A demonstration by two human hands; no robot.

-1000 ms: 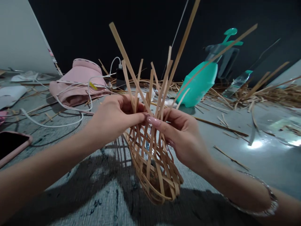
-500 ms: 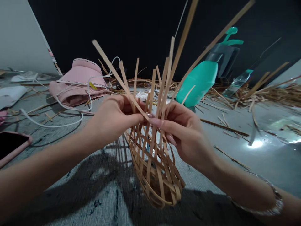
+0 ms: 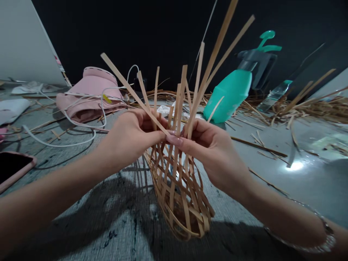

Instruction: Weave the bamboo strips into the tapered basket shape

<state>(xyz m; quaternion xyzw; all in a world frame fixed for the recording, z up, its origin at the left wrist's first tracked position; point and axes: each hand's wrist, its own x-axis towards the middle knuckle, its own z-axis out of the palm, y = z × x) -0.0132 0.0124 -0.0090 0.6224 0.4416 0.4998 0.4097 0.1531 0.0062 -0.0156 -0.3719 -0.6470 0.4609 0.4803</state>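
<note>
- Two grips are clenched on strips (image 3: pixel 179 94) at the basket (image 3: pixel 181 195) top: left hand (image 3: pixel 130 139), right hand (image 3: pixel 214 156).
- Slanted strip (image 3: pixel 130 88) is best kept taut, pushed down snug.

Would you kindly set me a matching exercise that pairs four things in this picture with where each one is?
Things:
1. woven basket
2. spray bottle
3. phone
4. pink hat

Places:
A. at the left edge of the view
B. held between the left hand and the right hand
C. on the floor beyond the left hand
D. on the floor beyond the right hand

Pairs: 1-B, 2-D, 3-A, 4-C.
</note>
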